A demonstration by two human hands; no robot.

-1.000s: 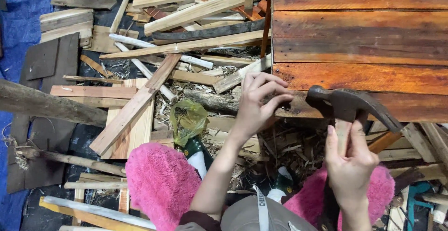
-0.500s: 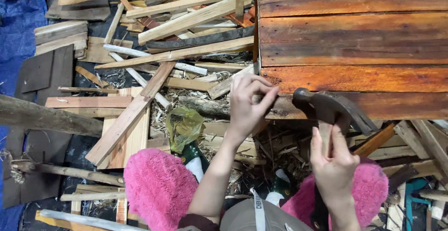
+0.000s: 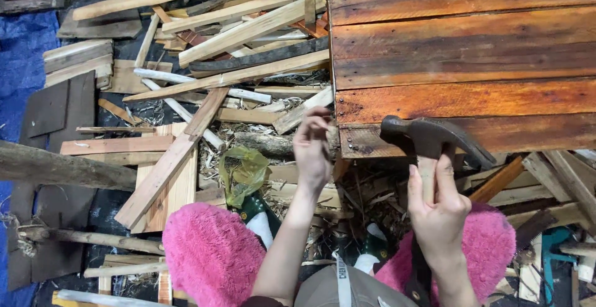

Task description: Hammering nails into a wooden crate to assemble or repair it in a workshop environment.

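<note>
My right hand [image 3: 437, 211] grips the wooden handle of a claw hammer [image 3: 431, 137], its dark steel head raised over the near edge of an orange-brown plank panel [image 3: 465, 58]. My left hand [image 3: 313, 148] is at the panel's near left corner, fingers pinched together close to the lowest plank; whether it holds a nail is too small to tell. Fuzzy pink fabric [image 3: 211, 254] covers my knees below both arms.
A heap of loose pale wood strips and offcuts [image 3: 236, 27] lies left of the panel. A crumpled green-yellow plastic bag [image 3: 245, 170] sits among the scraps. Blue tarpaulin [image 3: 18, 52] runs along the far left. A rough log [image 3: 56, 167] crosses the left side.
The view has shifted, so the panel and scraps sit further left. My left hand has drawn slightly left toward the panel's corner, and the hammer head has stayed near the lowest plank's edge.
</note>
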